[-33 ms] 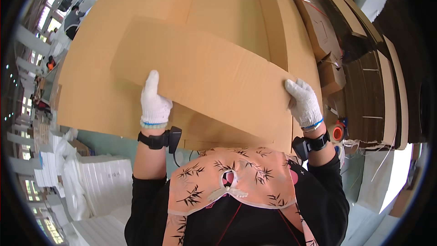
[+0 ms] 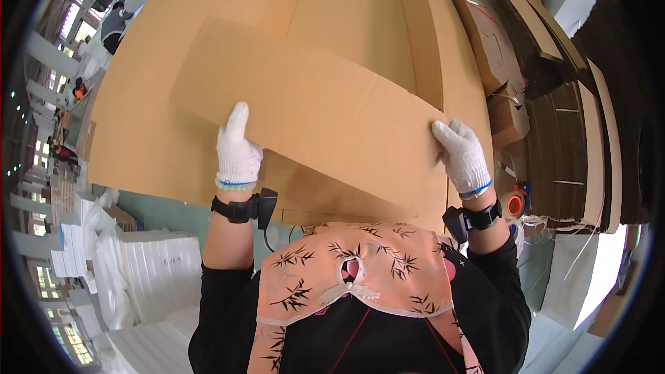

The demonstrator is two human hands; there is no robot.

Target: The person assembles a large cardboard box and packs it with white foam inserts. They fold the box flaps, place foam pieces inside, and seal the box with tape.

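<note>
A long, plain brown cardboard sheet (image 2: 312,104) slants in front of me, its far left end higher in the picture than its near right end. My left hand (image 2: 239,147), in a white knit glove, grips its near edge with the thumb on top and the fingers hidden beneath. At the right end, my right hand (image 2: 463,154), gloved the same way, is closed on the edge, thumb over the upper face. Underneath and beyond lies a larger opened cardboard box (image 2: 353,21), with wide flaps and fold lines. A shadowed gap shows below the sheet's near edge.
Stacked folded cartons (image 2: 554,145) stand on the right, with a red and blue tape roll (image 2: 513,203) beside them. White wrapped foam blocks (image 2: 156,270) sit at the lower left. Another person (image 2: 113,26) is far off at the upper left.
The surroundings have shifted slightly in the picture. Both hands keep their hold on the cardboard sheet, which lies at nearly the same slant.
</note>
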